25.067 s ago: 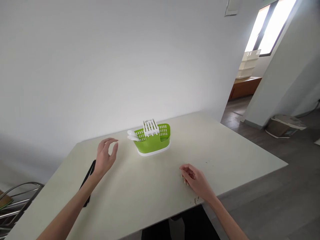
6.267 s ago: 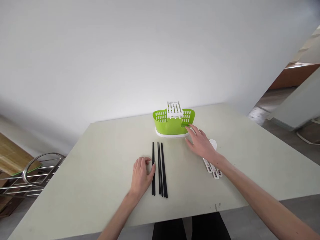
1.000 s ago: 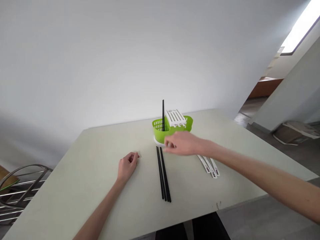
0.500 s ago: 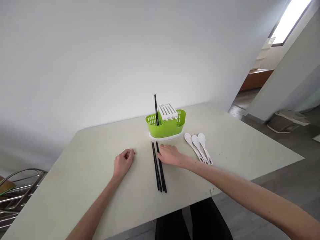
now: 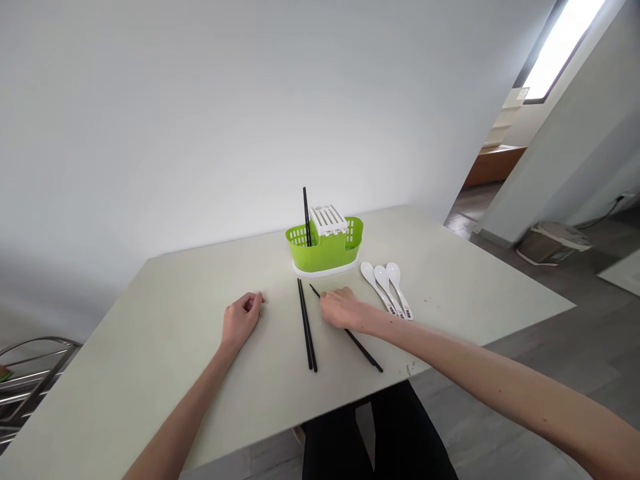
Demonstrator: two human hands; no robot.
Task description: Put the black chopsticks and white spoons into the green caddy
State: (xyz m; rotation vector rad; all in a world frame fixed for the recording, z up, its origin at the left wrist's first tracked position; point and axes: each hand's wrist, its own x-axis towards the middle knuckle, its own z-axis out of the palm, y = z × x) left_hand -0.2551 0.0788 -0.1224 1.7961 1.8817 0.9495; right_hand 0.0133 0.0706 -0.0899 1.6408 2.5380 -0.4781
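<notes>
chopstick [image 5: 360,345] slanted in right hand's [image 5: 343,310] pinch; left hand [image 5: 240,319] a loose empty fist on table [image 5: 150,373].

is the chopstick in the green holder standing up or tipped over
Upright. The black chopstick stands nearly vertical in the left compartment of the green holder, its top well above the rim.

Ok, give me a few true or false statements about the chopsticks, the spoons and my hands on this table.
One black chopstick stands in the green caddy. True.
The three white spoons sit inside the caddy. False: they lie on the table, right of it.
The right hand touches a slanted chopstick, apart from the chopstick pair. True.
The left hand holds a spoon. False: it rests curled on the table, empty.
</notes>
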